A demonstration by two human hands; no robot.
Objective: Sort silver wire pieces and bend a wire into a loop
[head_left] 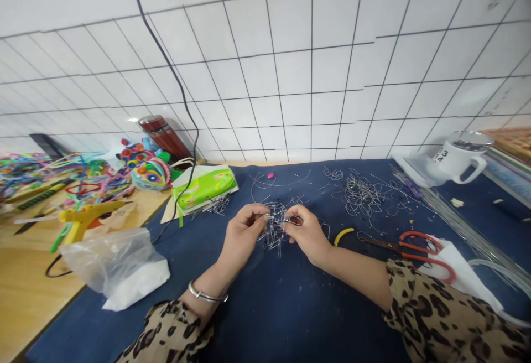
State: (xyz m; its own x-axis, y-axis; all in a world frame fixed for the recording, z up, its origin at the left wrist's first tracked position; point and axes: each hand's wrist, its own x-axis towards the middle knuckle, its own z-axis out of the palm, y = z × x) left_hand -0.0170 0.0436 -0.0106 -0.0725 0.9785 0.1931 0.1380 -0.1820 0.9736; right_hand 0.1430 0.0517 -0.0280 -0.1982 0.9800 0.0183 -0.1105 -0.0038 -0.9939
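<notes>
Apparently shaping a tangle of silver wire point(274, 237), mid-desk over blue cloth point(269, 313); pinched narrowly by left hand point(244, 229) and right hand point(309, 234). Next, guide one strand while steadying the rest.

White mug point(451, 158), reddish-brown flask point(166, 139)

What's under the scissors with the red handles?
The red handles partly overlap a white sheet; the blades lie over blue cloth. The leopard-print sleeve hides some of the sheet.
</notes>
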